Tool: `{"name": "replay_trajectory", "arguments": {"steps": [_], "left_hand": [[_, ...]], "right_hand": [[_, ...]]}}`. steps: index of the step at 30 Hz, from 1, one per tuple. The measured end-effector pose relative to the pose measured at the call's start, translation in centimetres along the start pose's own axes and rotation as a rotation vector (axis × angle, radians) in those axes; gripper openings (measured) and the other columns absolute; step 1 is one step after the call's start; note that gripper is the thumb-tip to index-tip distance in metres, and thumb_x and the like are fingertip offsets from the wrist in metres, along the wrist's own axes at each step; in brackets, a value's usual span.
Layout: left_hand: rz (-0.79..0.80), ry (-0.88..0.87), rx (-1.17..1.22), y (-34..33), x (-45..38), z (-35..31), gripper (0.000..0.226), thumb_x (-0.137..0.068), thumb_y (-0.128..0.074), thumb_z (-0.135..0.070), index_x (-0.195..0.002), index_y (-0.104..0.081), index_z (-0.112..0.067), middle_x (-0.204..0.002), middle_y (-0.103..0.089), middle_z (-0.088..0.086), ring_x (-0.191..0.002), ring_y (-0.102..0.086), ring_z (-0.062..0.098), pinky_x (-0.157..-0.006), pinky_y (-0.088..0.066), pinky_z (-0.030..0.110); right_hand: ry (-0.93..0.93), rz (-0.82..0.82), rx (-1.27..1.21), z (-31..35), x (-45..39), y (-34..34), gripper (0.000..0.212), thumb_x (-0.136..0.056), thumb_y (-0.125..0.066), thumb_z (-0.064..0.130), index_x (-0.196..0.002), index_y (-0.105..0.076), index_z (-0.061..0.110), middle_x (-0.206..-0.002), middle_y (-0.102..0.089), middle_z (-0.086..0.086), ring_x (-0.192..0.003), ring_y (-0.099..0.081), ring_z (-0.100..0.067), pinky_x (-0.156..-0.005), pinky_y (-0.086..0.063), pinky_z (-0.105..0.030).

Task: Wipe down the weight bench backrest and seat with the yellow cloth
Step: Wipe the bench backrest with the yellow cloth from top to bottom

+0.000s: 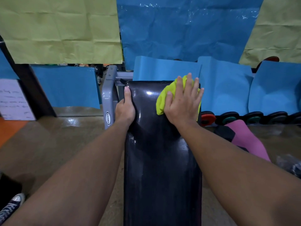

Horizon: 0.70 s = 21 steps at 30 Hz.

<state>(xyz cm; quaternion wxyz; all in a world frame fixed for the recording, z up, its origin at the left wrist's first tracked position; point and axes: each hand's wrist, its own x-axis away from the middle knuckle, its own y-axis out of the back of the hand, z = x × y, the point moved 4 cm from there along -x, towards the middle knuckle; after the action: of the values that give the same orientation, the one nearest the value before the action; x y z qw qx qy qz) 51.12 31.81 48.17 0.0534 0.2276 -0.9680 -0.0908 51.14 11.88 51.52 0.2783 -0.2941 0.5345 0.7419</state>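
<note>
Blue and olive-green paper sheets (187,30) cover the wall behind a weight bench. Its black glossy backrest (161,152) runs lengthwise from the bottom edge of the view up to the middle, mounted on a grey metal frame (108,98) that shows at its far left corner. A brown, shiny floor (65,136) spreads on both sides. Weight plates (244,119) stand in a row along the wall at right. The right hand (183,101) lies flat with fingers spread wide, pressing the yellow cloth (164,98) against the far right corner of the backrest. The left hand (125,108) grips the backrest's left edge, thumb laid on top and fingers curled out of sight around the side.
</note>
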Motion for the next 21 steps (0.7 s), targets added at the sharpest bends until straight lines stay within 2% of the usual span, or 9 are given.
{"name": "replay_trajectory", "arguments": {"steps": [4, 8, 11, 14, 16, 18, 21], "left_hand": [[0.024, -0.012, -0.03, 0.0, 0.0, -0.2, 0.089, -0.099, -0.022, -0.078, -0.143, -0.059, -0.01, -0.147, -0.056, 0.011, -0.138, -0.049, 0.033, -0.119, -0.033, 0.043], [0.072, -0.044, -0.039, 0.9, -1.0, -2.7, 0.076, -0.102, -0.031, -0.071, -0.149, -0.053, -0.015, -0.152, -0.052, 0.01, -0.142, -0.046, 0.031, -0.123, -0.031, 0.047], [0.124, -0.057, -0.017, 0.6, -2.1, -4.4, 0.083, -0.089, -0.046, -0.082, -0.147, -0.057, -0.024, -0.151, -0.055, 0.004, -0.139, -0.05, 0.029, -0.123, -0.034, 0.048], [0.073, -0.075, 0.04, 0.1, -2.4, -4.0, 0.057, -0.09, -0.055, -0.076, -0.112, -0.071, -0.027, -0.131, -0.065, 0.001, -0.123, -0.058, 0.025, -0.118, -0.04, 0.042], [0.042, -0.101, 0.026, -0.1, -2.4, -3.8, 0.044, -0.094, -0.055, -0.071, -0.088, -0.067, -0.03, -0.118, -0.067, 0.001, -0.116, -0.059, 0.024, -0.114, -0.042, 0.038], [-0.007, -0.132, 0.001, -0.1, -2.2, -3.9, 0.046, -0.097, -0.054, -0.068, -0.074, -0.058, -0.028, -0.097, -0.065, -0.002, -0.107, -0.058, 0.025, -0.106, -0.044, 0.036], [-0.094, -0.187, -0.047, 0.1, -2.0, -4.2, 0.056, -0.097, -0.055, -0.067, -0.064, -0.051, -0.021, -0.073, -0.056, -0.006, -0.094, -0.059, 0.027, -0.091, -0.045, 0.037]], "right_hand": [[0.08, -0.005, -0.011, -0.4, 1.8, -0.3, 0.064, -0.099, -0.037, 0.045, -0.155, -0.041, 0.016, -0.164, -0.034, -0.016, -0.152, -0.027, -0.043, -0.122, -0.017, -0.067], [-0.059, -0.004, -0.06, -1.6, 3.6, -0.5, 0.063, -0.098, -0.039, 0.042, -0.156, -0.035, 0.017, -0.167, -0.026, -0.016, -0.154, -0.02, -0.043, -0.12, -0.018, -0.071], [-0.084, -0.009, -0.08, -1.8, 3.9, -0.7, 0.063, -0.097, -0.039, 0.042, -0.155, -0.036, 0.017, -0.166, -0.026, -0.017, -0.154, -0.02, -0.044, -0.118, -0.02, -0.073], [-0.095, -0.012, -0.11, -1.8, 3.3, -0.5, 0.064, -0.095, -0.041, 0.041, -0.154, -0.039, 0.016, -0.166, -0.026, -0.018, -0.154, -0.019, -0.045, -0.118, -0.02, -0.074], [-0.127, -0.018, -0.133, -1.2, 2.7, -0.2, 0.065, -0.092, -0.043, 0.038, -0.152, -0.041, 0.015, -0.167, -0.026, -0.017, -0.155, -0.018, -0.044, -0.118, -0.017, -0.074], [-0.088, -0.006, -0.142, -0.3, 3.3, -0.2, 0.065, -0.091, -0.043, 0.036, -0.153, -0.041, 0.015, -0.168, -0.025, -0.016, -0.156, -0.016, -0.042, -0.121, -0.012, -0.072], [0.099, 0.017, -0.12, -0.2, 5.3, -0.2, 0.064, -0.092, -0.043, 0.036, -0.152, -0.043, 0.017, -0.167, -0.026, -0.016, -0.157, -0.016, -0.041, -0.123, -0.01, -0.069]]}}
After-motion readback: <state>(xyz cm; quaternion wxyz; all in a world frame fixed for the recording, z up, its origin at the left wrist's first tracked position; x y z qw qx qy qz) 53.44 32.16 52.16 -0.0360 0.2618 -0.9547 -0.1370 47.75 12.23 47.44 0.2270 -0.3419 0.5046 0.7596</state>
